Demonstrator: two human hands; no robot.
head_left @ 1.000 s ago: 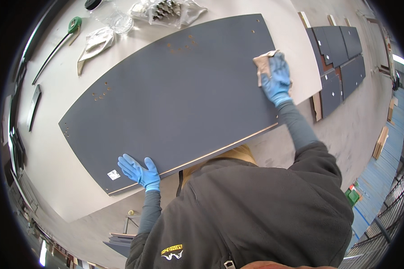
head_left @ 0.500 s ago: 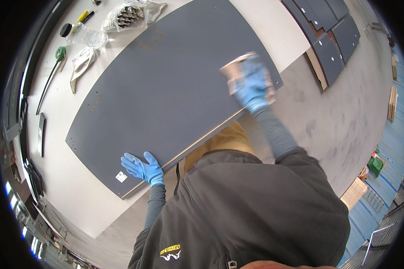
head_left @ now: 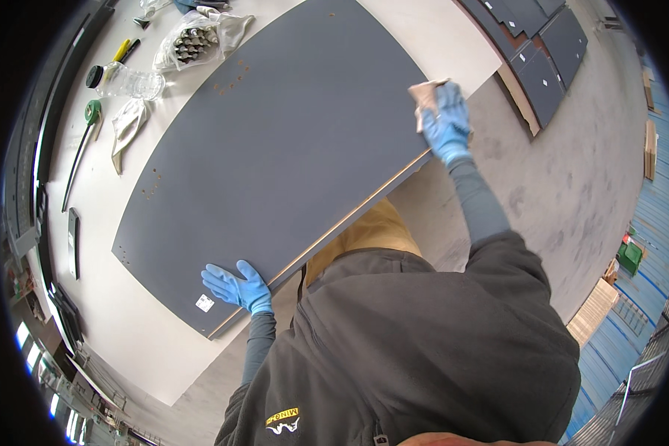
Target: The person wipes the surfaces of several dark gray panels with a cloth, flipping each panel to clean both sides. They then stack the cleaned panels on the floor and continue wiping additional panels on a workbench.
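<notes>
A large dark grey panel [head_left: 275, 149] with curved sides lies across the white table, small drilled holes showing near its corners and far side. My left hand [head_left: 238, 288], in a blue glove, rests flat on its near left corner with fingers spread, beside a small white label [head_left: 204, 302]. At the panel's right end my gloved right hand [head_left: 447, 123] presses a pinkish cloth [head_left: 426, 99] against the surface and edge. Part of the cloth is hidden under that hand.
Along the table's left lie a clear bottle [head_left: 130, 82] with black cap, a bag of metal fittings [head_left: 195, 46], a green tape measure [head_left: 92, 113], a white cloth [head_left: 128, 128] and a dark strip [head_left: 73, 244]. More dark panels [head_left: 539, 82] are stacked at the upper right.
My right hand has moved right with the cloth, to the panel's right end. My left hand stays flat in the same place on the panel. The view has shifted slightly.
</notes>
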